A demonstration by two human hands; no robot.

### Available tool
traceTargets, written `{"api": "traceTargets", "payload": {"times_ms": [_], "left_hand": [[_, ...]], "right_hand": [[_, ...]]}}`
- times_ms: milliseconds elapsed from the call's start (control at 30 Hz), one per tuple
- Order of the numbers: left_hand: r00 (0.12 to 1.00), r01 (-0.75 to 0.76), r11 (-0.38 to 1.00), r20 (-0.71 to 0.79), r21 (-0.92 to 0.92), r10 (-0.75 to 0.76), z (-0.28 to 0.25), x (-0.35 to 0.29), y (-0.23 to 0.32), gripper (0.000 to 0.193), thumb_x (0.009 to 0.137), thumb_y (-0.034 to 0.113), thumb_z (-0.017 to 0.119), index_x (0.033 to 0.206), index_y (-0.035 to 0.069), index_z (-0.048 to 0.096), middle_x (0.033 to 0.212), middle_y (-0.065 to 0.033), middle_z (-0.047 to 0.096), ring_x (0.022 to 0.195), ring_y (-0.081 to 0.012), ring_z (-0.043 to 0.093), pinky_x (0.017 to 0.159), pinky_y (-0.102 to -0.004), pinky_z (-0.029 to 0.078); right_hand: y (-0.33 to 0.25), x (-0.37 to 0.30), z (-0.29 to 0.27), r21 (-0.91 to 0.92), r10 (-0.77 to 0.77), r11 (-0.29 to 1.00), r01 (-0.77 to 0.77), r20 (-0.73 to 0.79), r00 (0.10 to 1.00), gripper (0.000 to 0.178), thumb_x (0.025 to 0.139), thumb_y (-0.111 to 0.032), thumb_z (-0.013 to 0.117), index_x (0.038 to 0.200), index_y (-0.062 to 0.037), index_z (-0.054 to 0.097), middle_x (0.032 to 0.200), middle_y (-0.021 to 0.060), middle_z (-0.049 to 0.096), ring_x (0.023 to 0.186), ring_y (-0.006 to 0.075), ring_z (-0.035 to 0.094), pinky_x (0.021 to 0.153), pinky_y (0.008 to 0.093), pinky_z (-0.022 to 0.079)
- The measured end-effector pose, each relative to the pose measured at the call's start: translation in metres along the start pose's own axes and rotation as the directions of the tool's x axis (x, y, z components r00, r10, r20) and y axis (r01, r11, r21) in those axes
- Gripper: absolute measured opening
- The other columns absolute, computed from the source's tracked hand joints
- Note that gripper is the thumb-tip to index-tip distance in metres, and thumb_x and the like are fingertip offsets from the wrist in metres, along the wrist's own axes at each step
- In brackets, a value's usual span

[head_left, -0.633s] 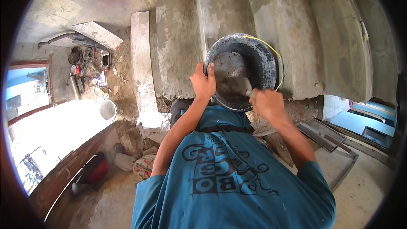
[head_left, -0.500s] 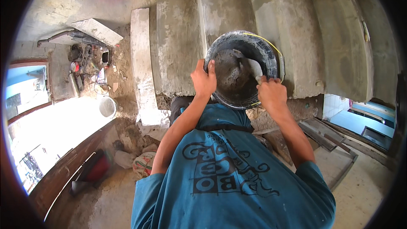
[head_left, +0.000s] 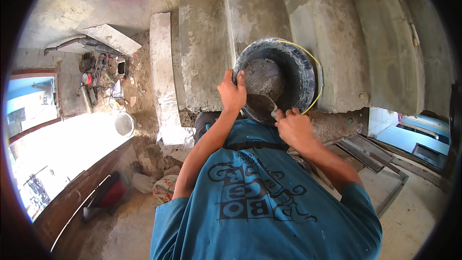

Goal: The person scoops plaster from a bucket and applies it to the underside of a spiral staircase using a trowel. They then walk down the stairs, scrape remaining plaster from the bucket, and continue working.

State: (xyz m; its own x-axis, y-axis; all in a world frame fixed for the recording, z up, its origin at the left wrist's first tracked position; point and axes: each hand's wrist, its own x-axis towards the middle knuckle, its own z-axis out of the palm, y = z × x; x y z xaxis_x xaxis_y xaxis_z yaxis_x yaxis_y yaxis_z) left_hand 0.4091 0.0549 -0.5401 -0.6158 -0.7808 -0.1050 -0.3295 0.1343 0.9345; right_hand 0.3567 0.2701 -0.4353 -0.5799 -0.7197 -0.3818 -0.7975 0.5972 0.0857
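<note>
A black bucket (head_left: 303, 74) with a yellow-sleeved wire handle (head_left: 302, 47) is tilted toward me against the concrete steps. Wet grey mortar (head_left: 263, 76) lies inside it, heaped toward the left. My left hand (head_left: 232, 91) grips the bucket's left rim, thumb on the inside. Closed round the handle of a trowel (head_left: 262, 103), my right hand (head_left: 294, 127) is at the near rim. The trowel's blade lies in the mortar low in the bucket, its far part smeared with grey.
Concrete steps (head_left: 202, 53) rise toward the right. A pale board (head_left: 163, 67) leans at their left. Farther left are a white bucket (head_left: 123, 123), assorted tools and parts (head_left: 98, 74) and a sack (head_left: 164, 188). A framed panel (head_left: 375, 163) lies at the right.
My right hand has drawn the trowel from the bucket's right side toward me and leftward, into the near mortar. My left hand keeps its hold on the rim.
</note>
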Motion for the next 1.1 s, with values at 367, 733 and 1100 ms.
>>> {"api": "traceTargets", "payload": {"times_ms": [367, 733, 1100], "left_hand": [[0.996, -0.069, 0.998, -0.050, 0.004, 0.069, -0.002, -0.001, 0.002, 0.032, 0.099, 0.025, 0.070, 0.089, -0.002, 0.058, 0.071, -0.0299, 0.059, 0.071, -0.0542, 0.058, 0.064, -0.0532, 0.046], [0.999, -0.037, 0.999, -0.040, -0.019, 0.036, -0.001, -0.002, 0.001, 0.032, 0.100, 0.027, 0.070, 0.090, -0.003, 0.060, 0.073, -0.0296, 0.061, 0.071, -0.0523, 0.060, 0.065, -0.0529, 0.047], [0.999, -0.019, 0.999, -0.037, -0.032, 0.018, -0.003, -0.004, 0.003, 0.035, 0.100, 0.029, 0.070, 0.091, -0.004, 0.060, 0.077, -0.0309, 0.062, 0.075, -0.0544, 0.059, 0.068, -0.0528, 0.048]], "right_hand": [[-0.017, -0.001, -0.001, -0.066, -0.051, 0.997, 0.050, -0.023, 0.998, 0.033, 0.092, -0.029, 0.071, 0.113, -0.0029, 0.070, 0.093, 0.0168, 0.072, 0.094, 0.0351, 0.070, 0.071, 0.0455, 0.060], [-0.002, -0.005, -0.001, -0.231, -0.064, 0.971, 0.067, 0.021, 0.998, 0.028, 0.083, -0.015, 0.068, 0.104, 0.0022, 0.074, 0.088, 0.0160, 0.074, 0.091, 0.0306, 0.070, 0.073, 0.0405, 0.061], [-0.003, 0.000, -0.001, -0.212, 0.101, 0.969, -0.129, -0.137, 0.985, 0.038, 0.090, -0.028, 0.072, 0.116, 0.0002, 0.070, 0.096, 0.0173, 0.074, 0.093, 0.0328, 0.071, 0.075, 0.0463, 0.061]]}}
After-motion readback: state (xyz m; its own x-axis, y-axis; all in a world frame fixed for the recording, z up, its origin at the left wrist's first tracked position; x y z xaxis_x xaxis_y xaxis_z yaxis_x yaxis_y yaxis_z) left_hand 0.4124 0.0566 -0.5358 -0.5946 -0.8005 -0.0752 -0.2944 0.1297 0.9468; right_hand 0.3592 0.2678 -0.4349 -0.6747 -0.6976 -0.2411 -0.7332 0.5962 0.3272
